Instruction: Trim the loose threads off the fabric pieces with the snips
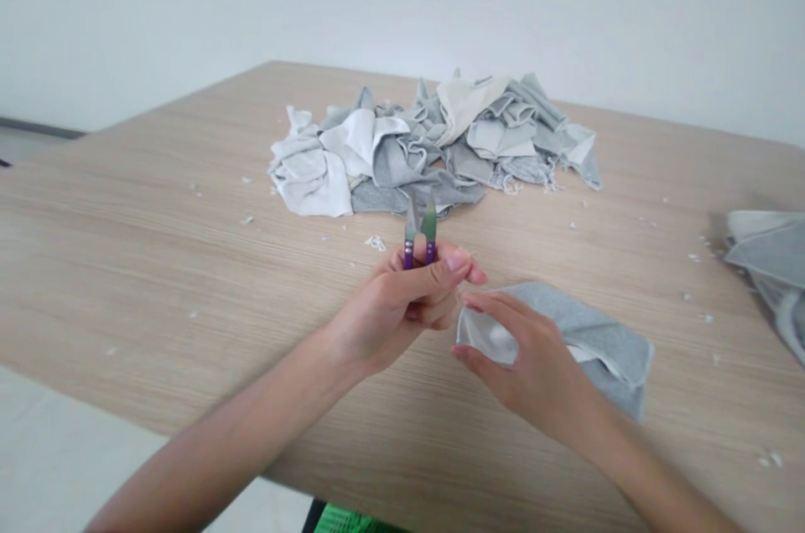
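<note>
My left hand is closed around thread snips with purple handles, their two blades pointing up and apart. Its thumb and forefinger are pinched together, and a faint bit of thread seems to show at the tips. Close beside it on the right, my right hand curves over a folded grey and white fabric piece lying on the table. The thumb and fingers of this hand are spread apart at the fabric's left corner; whether they touch the cloth I cannot tell.
A heap of grey and white fabric pieces lies towards the back of the wooden table. More grey fabric sits at the right edge. Thread scraps are scattered about. Below the front edge shows something green.
</note>
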`<state>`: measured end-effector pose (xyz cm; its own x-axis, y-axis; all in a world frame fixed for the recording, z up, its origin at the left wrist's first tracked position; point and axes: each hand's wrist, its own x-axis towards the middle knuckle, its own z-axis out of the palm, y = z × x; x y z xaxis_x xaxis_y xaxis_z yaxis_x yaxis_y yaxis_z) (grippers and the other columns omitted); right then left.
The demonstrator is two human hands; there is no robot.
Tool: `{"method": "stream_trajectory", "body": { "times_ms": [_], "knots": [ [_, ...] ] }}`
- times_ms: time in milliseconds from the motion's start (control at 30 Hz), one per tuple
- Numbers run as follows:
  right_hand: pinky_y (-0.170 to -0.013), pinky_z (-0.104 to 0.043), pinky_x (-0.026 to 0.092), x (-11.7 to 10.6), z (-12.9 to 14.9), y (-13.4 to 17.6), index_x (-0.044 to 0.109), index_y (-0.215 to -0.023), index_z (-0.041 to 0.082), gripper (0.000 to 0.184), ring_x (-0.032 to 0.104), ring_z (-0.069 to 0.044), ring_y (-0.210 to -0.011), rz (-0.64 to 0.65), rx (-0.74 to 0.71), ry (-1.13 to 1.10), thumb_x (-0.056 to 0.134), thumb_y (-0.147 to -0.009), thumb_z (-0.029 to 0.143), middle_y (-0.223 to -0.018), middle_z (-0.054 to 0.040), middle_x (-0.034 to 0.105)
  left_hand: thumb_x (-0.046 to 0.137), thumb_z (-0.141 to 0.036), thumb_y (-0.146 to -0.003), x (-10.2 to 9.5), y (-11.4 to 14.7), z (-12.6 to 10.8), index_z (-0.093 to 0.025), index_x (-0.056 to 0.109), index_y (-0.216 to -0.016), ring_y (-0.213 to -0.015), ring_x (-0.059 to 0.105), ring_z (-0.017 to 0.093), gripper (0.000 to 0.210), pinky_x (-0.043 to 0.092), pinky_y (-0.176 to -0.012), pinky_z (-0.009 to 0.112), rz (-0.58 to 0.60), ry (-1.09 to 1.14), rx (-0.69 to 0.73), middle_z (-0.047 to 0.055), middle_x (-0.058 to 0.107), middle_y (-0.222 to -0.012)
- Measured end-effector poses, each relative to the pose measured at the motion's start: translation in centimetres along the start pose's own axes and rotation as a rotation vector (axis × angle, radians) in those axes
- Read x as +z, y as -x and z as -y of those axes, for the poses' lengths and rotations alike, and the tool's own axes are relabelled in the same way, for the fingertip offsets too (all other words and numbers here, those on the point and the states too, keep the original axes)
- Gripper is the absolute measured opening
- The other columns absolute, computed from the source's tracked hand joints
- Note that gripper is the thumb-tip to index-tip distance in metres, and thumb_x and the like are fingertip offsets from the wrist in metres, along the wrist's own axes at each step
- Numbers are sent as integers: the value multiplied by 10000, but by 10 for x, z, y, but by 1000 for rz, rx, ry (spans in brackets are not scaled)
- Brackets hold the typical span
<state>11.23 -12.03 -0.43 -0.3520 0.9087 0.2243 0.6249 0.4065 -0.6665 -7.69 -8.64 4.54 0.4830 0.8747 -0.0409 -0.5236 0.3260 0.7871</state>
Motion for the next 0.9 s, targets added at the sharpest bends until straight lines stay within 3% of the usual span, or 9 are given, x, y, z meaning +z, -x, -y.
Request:
{"method": "stream_trajectory", "body": {
  "times_ms": [200, 367, 500, 633, 733, 833, 900],
  "knots": [
    [-699, -300, 530, 9, 12, -20, 748, -963, 186, 173, 691, -174, -727, 172, 125, -262, 678, -896, 329, -822, -22, 757, 750, -307, -858, 7, -2, -9, -143, 710, -776, -403, 138, 41, 188, 146, -430, 208, 3, -14, 29, -113, 221, -467],
    [-565, -254, 436, 9, 10, -16, 773, -803, 173, 197, 605, -136, -601, 199, 251, -450, 657, -893, 304, -679, -21, 713, 744, -306, -872, 10, -4, -14, -146, 726, -784, -414, 138, 49, 183, 153, -435, 208, 5, -27, 48, -113, 204, -471],
    [-579, -239, 466, 6, 10, -13, 775, -913, 189, 194, 595, -118, -614, 42, 340, -702, 789, -809, 352, -700, -6, 688, 736, -310, -893, 11, -8, -10, -157, 739, -796, -411, 146, 48, 181, 156, -437, 213, 34, -41, 31, -109, 243, -465],
    [-530, -174, 471, -3, 14, -15, 726, -1126, 278, 434, 600, -101, -678, -163, 296, -993, 882, -720, 274, -812, 17, 678, 737, -319, -899, 12, -10, -6, -160, 738, -778, -420, 163, 51, 200, 142, -440, 218, 63, -65, -11, -103, 257, -472],
    [-498, -139, 470, -13, 19, -16, 694, -1225, 338, 562, 605, -94, -715, -217, 229, -1105, 892, -708, 239, -948, 2, 692, 738, -340, -900, 12, -10, -5, -163, 746, -784, -431, 172, 53, 212, 133, -448, 223, 56, -90, -32, -99, 260, -476],
    [-569, -148, 516, -20, 27, -18, 763, -1130, 331, 446, 615, -92, -733, -202, 179, -1095, 892, -714, 235, -926, -4, 709, 760, -368, -880, 12, -9, -5, -165, 752, -785, -438, 184, 55, 224, 125, -450, 227, 44, -118, -50, -95, 262, -474],
    [-554, -134, 495, -22, 31, -19, 807, -997, 308, 261, 590, -71, -661, -211, 184, -1077, 870, -751, 248, -807, 8, 706, 776, -385, -864, 12, -9, -4, -161, 755, -784, -439, 188, 55, 239, 121, -448, 230, 32, -138, -52, -94, 268, -471]
  ]
}}
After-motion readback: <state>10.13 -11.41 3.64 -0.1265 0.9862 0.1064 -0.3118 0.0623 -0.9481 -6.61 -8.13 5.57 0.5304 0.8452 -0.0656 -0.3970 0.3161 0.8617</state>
